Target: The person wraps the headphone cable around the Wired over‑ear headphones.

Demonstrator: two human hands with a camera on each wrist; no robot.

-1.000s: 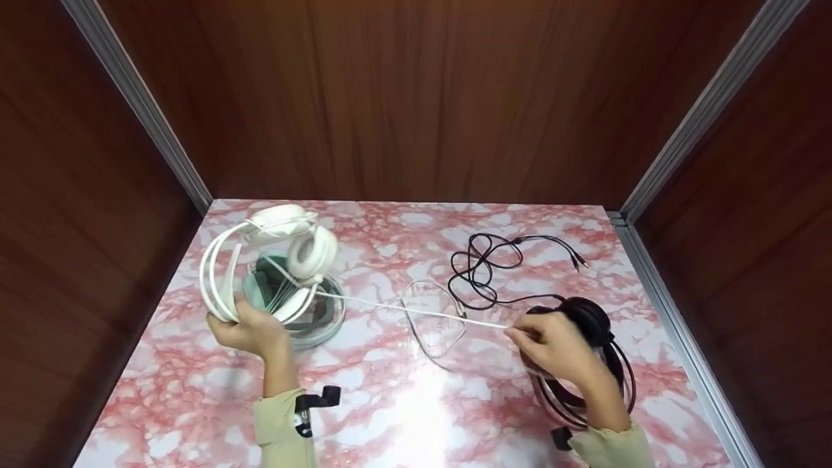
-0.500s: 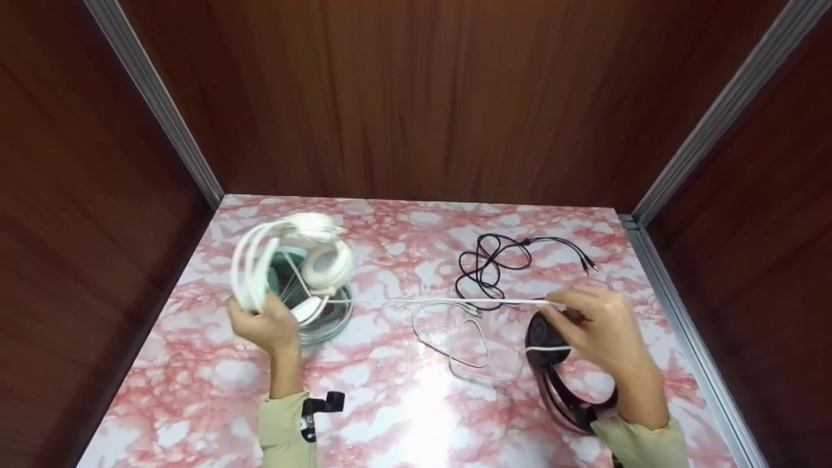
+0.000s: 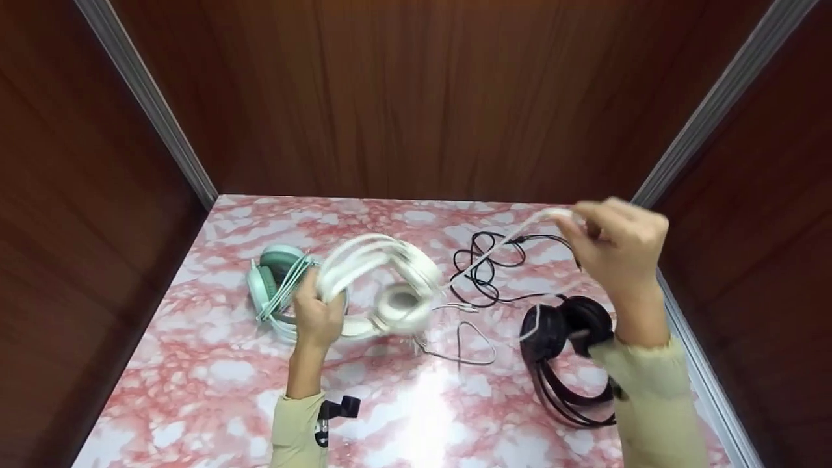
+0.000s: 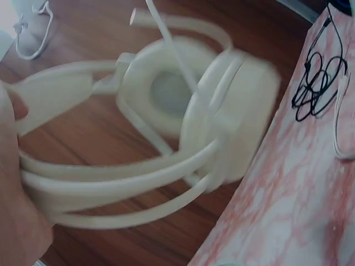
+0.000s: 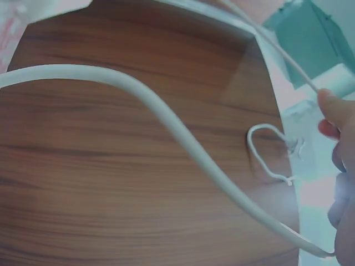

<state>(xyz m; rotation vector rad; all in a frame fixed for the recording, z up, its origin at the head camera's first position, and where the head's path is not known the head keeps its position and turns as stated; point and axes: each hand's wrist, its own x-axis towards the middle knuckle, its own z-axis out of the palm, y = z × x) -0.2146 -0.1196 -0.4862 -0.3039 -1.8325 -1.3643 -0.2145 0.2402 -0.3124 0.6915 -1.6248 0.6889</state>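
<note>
White over-ear headphones [image 3: 403, 309] hang above the table, their headband gripped by my left hand [image 3: 318, 315]. The left wrist view shows both ear cups [image 4: 238, 111] and a short mic boom [image 4: 183, 22], slightly blurred. Raised at the right, my right hand [image 3: 621, 244] pinches the white cable [image 3: 497, 247] of these headphones between thumb and fingers. From the hand the cable slopes down to an ear cup, and its loose end trails over the black headphones. In the right wrist view the cable [image 5: 183, 136] curves close past the camera.
Mint green headphones [image 3: 263, 289] with a bundled cord lie left, partly behind my left hand. Black headphones [image 3: 546, 335] lie at right, their black cord [image 3: 484, 266] in loose loops behind. A thin white cord [image 3: 491, 351] lies mid-table. Brown wood panels [image 3: 390, 97] enclose three sides.
My left hand has carried the white headphones rightward, uncovering the mint green pair. My right hand has risen and moved away with the cable, which was taut and now bends.
</note>
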